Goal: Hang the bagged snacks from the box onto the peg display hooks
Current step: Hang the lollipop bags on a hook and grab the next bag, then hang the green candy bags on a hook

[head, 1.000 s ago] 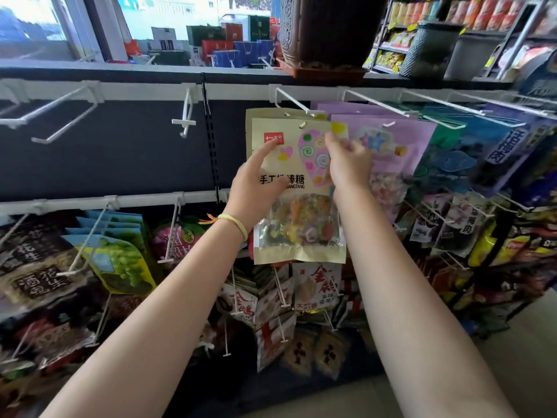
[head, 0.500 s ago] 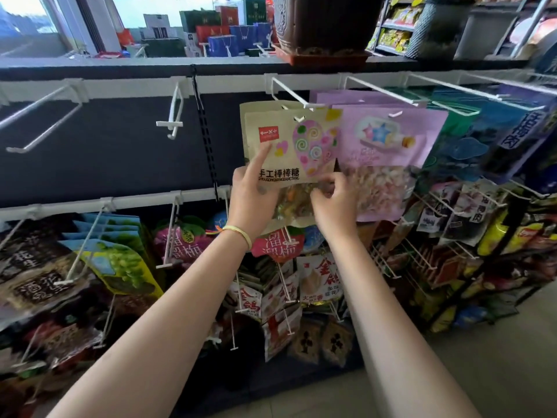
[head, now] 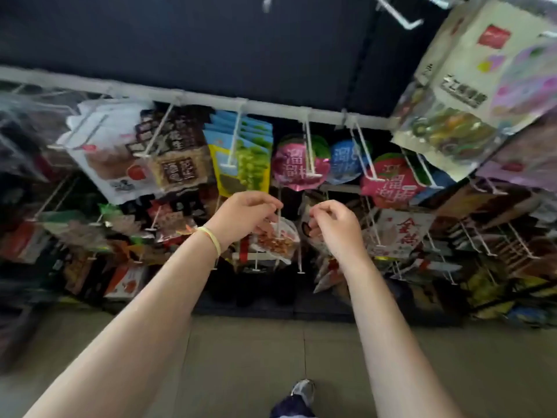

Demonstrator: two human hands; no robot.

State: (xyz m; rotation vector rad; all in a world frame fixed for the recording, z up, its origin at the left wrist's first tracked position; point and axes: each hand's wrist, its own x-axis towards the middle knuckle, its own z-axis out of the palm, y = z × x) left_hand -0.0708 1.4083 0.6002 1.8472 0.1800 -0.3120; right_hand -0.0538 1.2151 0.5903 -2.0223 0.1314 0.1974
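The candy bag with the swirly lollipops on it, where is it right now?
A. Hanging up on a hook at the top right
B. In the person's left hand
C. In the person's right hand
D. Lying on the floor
A: the candy bag hangs at the top right, while the left hand and right hand are lower down, holding nothing.

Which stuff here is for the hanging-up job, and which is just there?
For the job:
candy bag, on its hook
left hand, holding nothing
right hand, holding nothing

Just there:
green grape bags
pink round bag
shoe
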